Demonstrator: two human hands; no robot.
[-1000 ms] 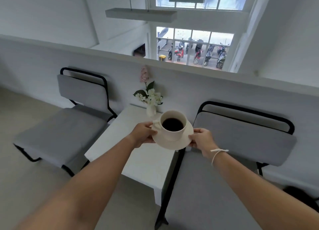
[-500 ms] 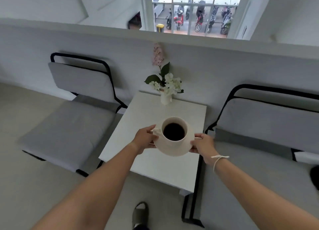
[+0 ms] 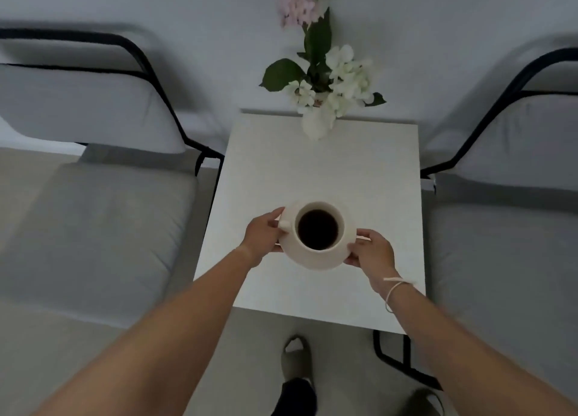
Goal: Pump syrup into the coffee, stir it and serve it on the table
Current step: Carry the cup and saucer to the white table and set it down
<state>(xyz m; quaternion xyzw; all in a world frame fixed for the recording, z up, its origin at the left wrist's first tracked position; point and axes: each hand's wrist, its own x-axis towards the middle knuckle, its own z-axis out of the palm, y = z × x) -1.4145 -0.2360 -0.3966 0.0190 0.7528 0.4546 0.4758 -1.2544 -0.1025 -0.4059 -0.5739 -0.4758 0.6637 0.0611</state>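
Observation:
A cream cup (image 3: 319,228) of black coffee stands on a cream saucer (image 3: 316,261), its handle turned left. My left hand (image 3: 266,234) grips the saucer's left edge and my right hand (image 3: 372,251) grips its right edge. The cup and saucer hang over the near half of the small white table (image 3: 316,172). Whether the saucer touches the tabletop I cannot tell.
A white vase of white and pink flowers (image 3: 319,103) stands at the table's far edge against the wall. Grey cushioned chairs with black frames flank the table, one left (image 3: 93,222) and one right (image 3: 500,228). My feet (image 3: 295,359) are on the floor below the near edge.
I have stepped up to the table and the view has tilted down. The cup and saucer have moved forward over the tabletop and lower, still held by both hands.

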